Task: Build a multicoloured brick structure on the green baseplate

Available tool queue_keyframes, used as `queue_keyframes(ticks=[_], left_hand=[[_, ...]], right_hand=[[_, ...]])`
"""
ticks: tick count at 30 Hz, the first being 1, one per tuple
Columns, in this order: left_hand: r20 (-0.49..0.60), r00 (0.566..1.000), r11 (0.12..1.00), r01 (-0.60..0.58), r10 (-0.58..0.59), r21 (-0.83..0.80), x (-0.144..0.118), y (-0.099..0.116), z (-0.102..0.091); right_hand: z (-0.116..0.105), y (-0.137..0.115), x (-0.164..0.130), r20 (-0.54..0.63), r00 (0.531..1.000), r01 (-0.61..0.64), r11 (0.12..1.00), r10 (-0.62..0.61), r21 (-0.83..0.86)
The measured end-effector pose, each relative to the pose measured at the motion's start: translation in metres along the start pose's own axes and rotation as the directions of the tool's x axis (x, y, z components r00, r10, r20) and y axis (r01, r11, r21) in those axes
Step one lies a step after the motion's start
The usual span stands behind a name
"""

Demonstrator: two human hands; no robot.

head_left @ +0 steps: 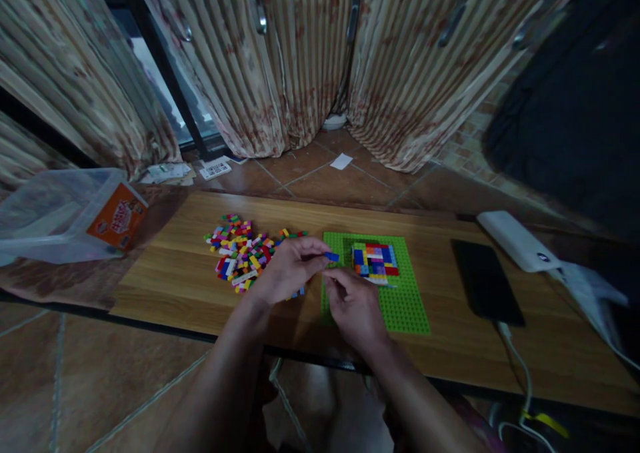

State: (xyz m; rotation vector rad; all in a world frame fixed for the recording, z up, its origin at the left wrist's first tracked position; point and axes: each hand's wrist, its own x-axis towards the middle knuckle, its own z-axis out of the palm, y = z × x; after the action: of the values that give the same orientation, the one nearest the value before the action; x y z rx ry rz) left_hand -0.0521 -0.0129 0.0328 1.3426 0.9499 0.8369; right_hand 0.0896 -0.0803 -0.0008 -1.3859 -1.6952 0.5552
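A small blue building brick [331, 257] is pinched between the thumb and fingers of my left hand [293, 268], over the left edge of the green baseplate [407, 310]. Just below and to the right, my right hand [356, 304] is closed, its fingertips near the brick. Whether it grips anything I cannot make out. On the baseplate sits a low block of multicoloured bricks [375, 260], built close together. Left of my left hand lies a heap of loose bricks [245, 250], partly hidden behind that hand.
The wooden table [165, 273] carries a black phone [486, 281] with a cable and a white power bank [515, 240] at the right. A clear plastic bin [55, 213] with an orange label stands at the far left. Curtains [300, 73] hang behind.
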Motion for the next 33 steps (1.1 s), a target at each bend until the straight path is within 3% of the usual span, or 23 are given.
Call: queue_keyframes(ticks=[3, 6, 9, 12, 14, 20, 28, 33], left_hand=[[-0.009, 1.0, 0.999, -0.026, 0.026, 0.038, 0.001, -0.007, 0.008], [0.04, 0.997, 0.992, -0.063, 0.059, 0.108, 0.0, -0.018, 0.026], [0.011, 0.994, 0.974, -0.111, 0.112, 0.196, -0.001, -0.028, 0.046], [-0.037, 0.988, 0.945, -0.133, 0.151, 0.298, 0.0, -0.033, 0.055], [-0.023, 0.985, 0.922, -0.151, 0.171, 0.356, 0.001, -0.035, 0.055], [0.002, 0.978, 0.849, -0.183, 0.209, 0.496, 0.003, -0.034, 0.053], [0.095, 0.961, 0.658, -0.249, 0.261, 0.71, 0.002, -0.029, 0.056], [0.063, 0.967, 0.586, -0.201, 0.247, 0.785, 0.0, -0.028, 0.06]], right_hand=[[-0.022, 0.009, -0.001, -0.204, 0.975, -0.084, 0.995, 0.092, 0.052], [-0.043, 0.026, 0.003, -0.389, 0.886, -0.188, 0.962, 0.253, 0.197], [-0.059, 0.038, 0.01, -0.458, 0.801, -0.24, 0.909, 0.384, 0.341], [-0.068, 0.041, 0.015, -0.484, 0.754, -0.278, 0.883, 0.444, 0.377], [-0.071, 0.041, 0.016, -0.481, 0.752, -0.286, 0.881, 0.45, 0.377], [-0.07, 0.043, 0.014, -0.436, 0.81, -0.255, 0.905, 0.392, 0.341], [-0.066, 0.047, 0.012, -0.413, 0.847, -0.233, 0.932, 0.335, 0.278], [-0.064, 0.046, 0.012, -0.403, 0.851, -0.256, 0.935, 0.338, 0.244]])
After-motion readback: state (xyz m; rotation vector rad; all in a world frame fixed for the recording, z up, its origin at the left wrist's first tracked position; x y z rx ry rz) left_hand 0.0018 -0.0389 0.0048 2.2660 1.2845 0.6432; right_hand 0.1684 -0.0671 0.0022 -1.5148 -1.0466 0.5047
